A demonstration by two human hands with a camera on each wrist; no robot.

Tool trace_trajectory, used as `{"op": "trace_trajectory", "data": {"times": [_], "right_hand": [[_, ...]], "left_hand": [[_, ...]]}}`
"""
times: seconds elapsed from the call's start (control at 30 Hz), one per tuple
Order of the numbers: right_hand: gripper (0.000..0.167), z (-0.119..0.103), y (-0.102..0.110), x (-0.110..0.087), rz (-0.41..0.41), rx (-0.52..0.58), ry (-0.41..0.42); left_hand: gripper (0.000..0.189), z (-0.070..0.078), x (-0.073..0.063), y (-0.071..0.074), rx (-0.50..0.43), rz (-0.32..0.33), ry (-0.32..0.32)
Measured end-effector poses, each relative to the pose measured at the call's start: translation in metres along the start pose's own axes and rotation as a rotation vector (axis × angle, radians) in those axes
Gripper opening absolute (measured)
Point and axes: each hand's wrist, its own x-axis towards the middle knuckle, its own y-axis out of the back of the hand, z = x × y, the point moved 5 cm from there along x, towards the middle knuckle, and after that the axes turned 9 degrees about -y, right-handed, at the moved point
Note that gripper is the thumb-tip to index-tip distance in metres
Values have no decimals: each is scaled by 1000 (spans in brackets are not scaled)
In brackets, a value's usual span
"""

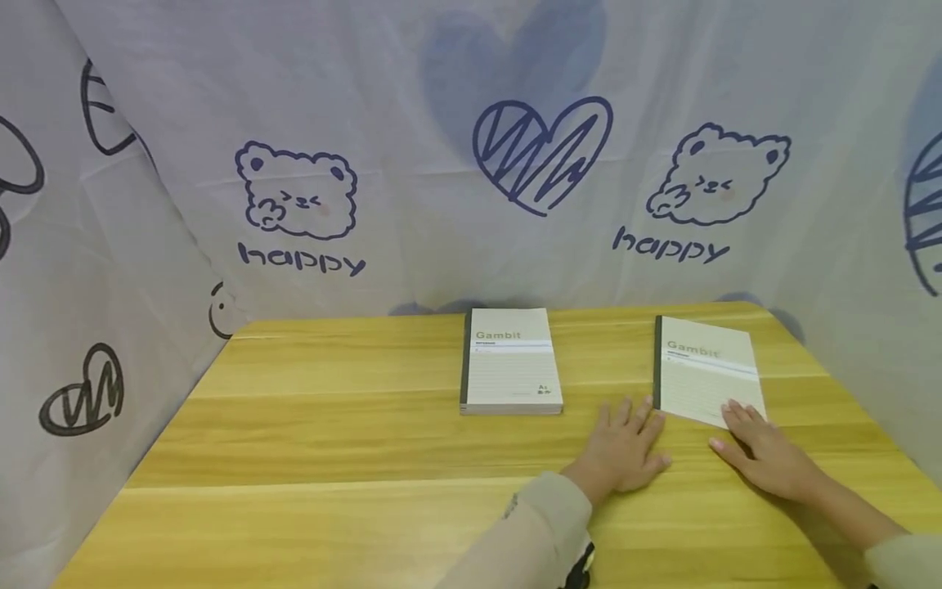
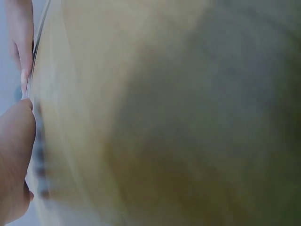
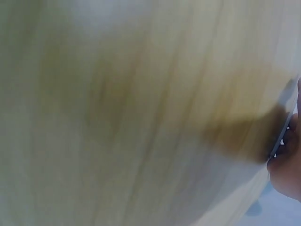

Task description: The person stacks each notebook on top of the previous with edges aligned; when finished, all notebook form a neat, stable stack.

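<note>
A cream notebook [image 1: 706,360] with a dark spine and "Gambit" on its cover lies slightly turned at the table's back right. My left hand [image 1: 621,454] lies with fingers spread by its lower left corner, fingertips at or just beside the spine. On the lower right corner rest the extended fingers of my right hand [image 1: 773,458], the thumb apart on the table side. To the left lies a stack of matching notebooks [image 1: 511,364], touched by neither hand. Both wrist views show mostly blurred tabletop, with part of the left hand [image 2: 16,160] and right hand [image 3: 287,165] at the edges.
The wood-grain table [image 1: 316,450] ends at the back against a white cloth [image 1: 412,204] printed with bears and hearts. More of this cloth hangs at the left and right sides. A dark strap [image 1: 581,568] shows below the left sleeve.
</note>
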Motion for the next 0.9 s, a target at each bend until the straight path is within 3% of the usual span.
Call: {"op": "trace_trajectory", "data": {"times": [0.2,0.53,0.9], "right_hand": [[65,-14,-9,-5,5,19,26],[64,-35,-13,-11,25,0,70],[63,-56,-24,-16,44,-31,111]], "left_hand": [[62,2,-5,-3,-22,-10,-18],[63,-10,-14,-3,-72,12,-27],[66,-17,-27,-9,-62,32,-86]]}}
